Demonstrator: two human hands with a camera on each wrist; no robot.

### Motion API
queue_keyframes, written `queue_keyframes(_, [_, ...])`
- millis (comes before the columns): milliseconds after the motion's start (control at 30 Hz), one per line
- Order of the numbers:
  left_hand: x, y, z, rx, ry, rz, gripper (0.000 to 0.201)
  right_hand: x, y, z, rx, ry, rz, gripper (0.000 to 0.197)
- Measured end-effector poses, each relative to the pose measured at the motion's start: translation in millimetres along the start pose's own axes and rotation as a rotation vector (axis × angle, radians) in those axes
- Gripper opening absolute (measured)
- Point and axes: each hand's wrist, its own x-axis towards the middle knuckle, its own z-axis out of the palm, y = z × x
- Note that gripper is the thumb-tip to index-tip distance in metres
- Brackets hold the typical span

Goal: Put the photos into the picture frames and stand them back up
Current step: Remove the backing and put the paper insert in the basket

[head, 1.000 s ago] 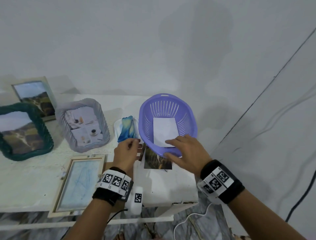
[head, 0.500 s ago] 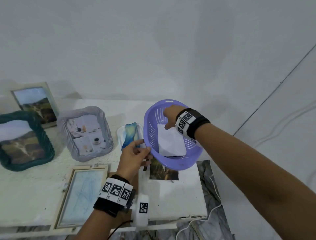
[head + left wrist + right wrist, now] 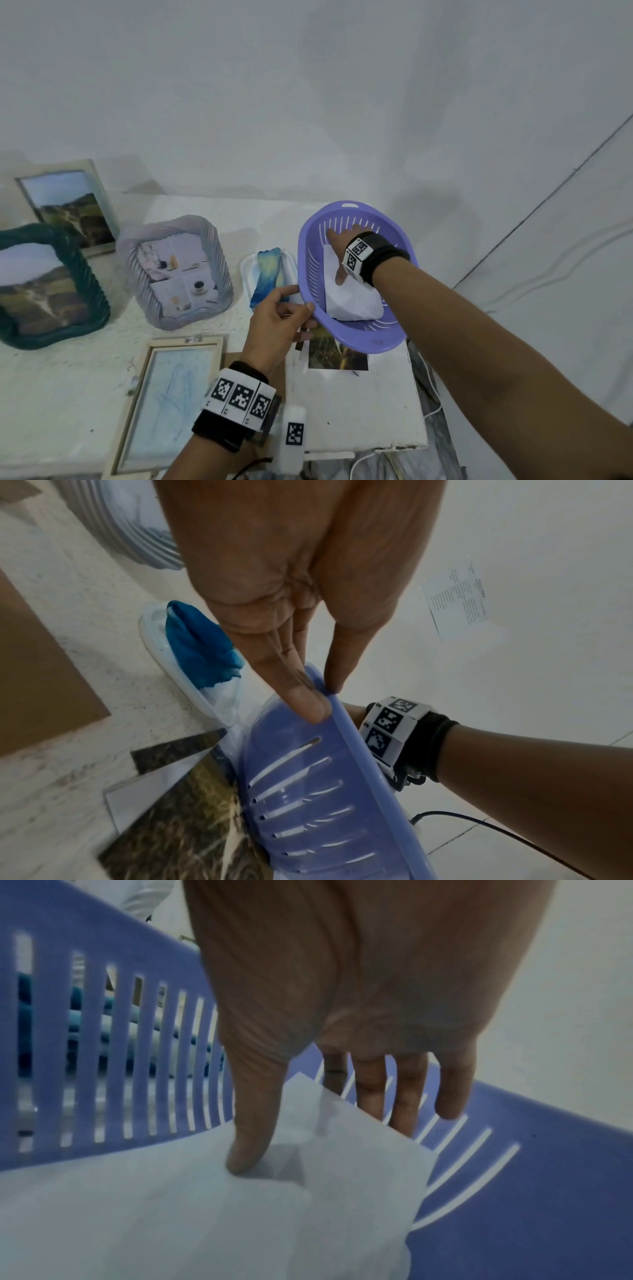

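A purple slotted basket (image 3: 394, 337) stands tilted at the table's right end. My left hand (image 3: 303, 303) pinches its near-left rim (image 3: 346, 723) between thumb and forefinger. My right hand (image 3: 337, 257) reaches into the basket and pinches a white face-down photo (image 3: 352, 301), thumb (image 3: 246, 1150) on top and fingers (image 3: 369, 1096) behind its far edge. A landscape photo (image 3: 337, 356) lies face up on the table, partly under the basket. An empty pale wooden frame (image 3: 168, 407) lies flat at the front left.
Three filled frames stand at the left: a teal one (image 3: 44, 287), a grey ribbed one (image 3: 178, 270) and a pale one (image 3: 72, 205) against the wall. A white tray with a blue cloth (image 3: 269, 277) sits just left of the basket. The table edge (image 3: 416, 394) is close on the right.
My right hand left the basket's near rim and reached inside onto the white photo. My left hand took the basket's rim, and the basket tilted up.
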Motion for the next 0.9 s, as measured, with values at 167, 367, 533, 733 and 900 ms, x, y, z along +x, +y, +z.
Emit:
queue_keyframes(167, [0.6,0.6,-0.4,0.005,0.005,-0.005,0.038,2.6,-7.7,-11.8,-0.074,0.113,0.035,0.069])
queue_keyframes(367, [1.5,2.5,-5.5,0.086,-0.004,0.008,0.037,-16.9,4.4,-31.6,0.241,0.162,0.038,0.040])
queue_keyframes(533, [-1.7,14.0,-23.5,0.225,0.065,0.132,0.027,-68.1,14.4,-70.1,0.648,0.396,0.054,0.033])
queue_keyframes(733, [-10.9,56.2,-57.5,0.227,0.057,0.335,0.026,-141.8,-20.8,-101.5,0.901,0.584,-0.057,0.030])
queue_keyframes(900, [-31.2,73.2,-89.7,0.196,-0.018,0.348,0.013,-168.7,-86.8,-86.9,1.006,0.584,-0.200,0.027])
